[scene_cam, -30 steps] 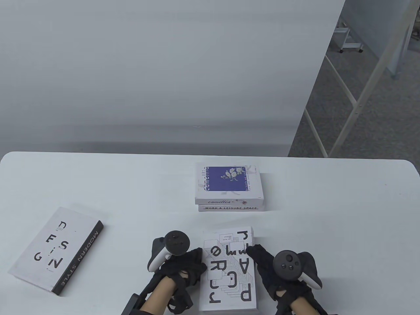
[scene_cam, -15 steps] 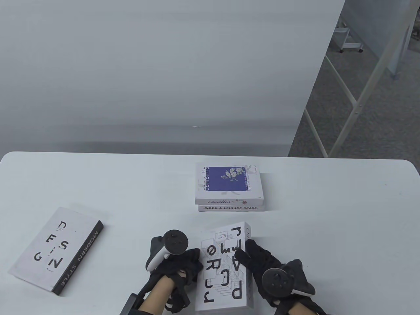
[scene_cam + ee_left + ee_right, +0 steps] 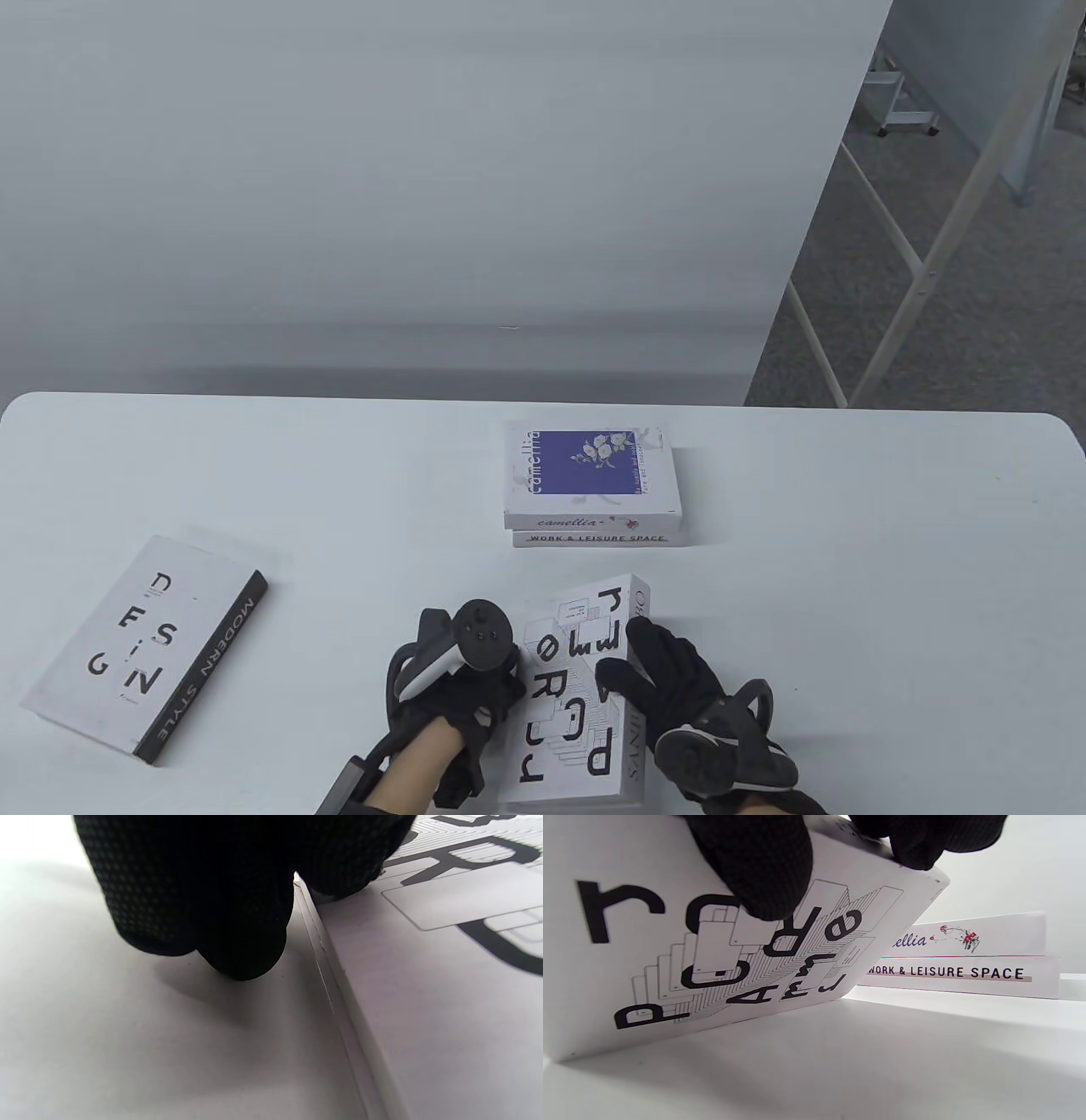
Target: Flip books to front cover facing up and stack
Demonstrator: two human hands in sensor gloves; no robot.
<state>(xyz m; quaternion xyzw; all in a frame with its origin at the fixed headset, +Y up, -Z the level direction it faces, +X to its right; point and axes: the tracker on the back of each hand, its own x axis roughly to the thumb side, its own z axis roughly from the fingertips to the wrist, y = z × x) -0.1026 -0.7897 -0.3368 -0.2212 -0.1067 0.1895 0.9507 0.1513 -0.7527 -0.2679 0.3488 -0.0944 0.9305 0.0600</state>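
Observation:
A white book with big black letters [image 3: 573,705] lies at the table's front centre, its right side raised off the table. My right hand [image 3: 657,679] grips that raised edge, thumb on the cover [image 3: 755,870] and fingers over the spine side. My left hand [image 3: 475,688] rests against the book's left edge on the table, fingers [image 3: 237,942] beside the edge. Behind it stands a stack of two books: the purple "camellia" book [image 3: 591,474] on the "WORK & LEISURE SPACE" book [image 3: 598,538]. A white "DESIGN" book with a black spine [image 3: 144,649] lies at the left.
The white table [image 3: 848,552] ends at a rounded far edge below a grey wall. Bare tabletop lies to the right of the stack and the tilted book.
My right hand has rolled leftward and lifted the lettered book's right side, so the book tilts on its left edge. My left hand has shifted slightly right against that edge.

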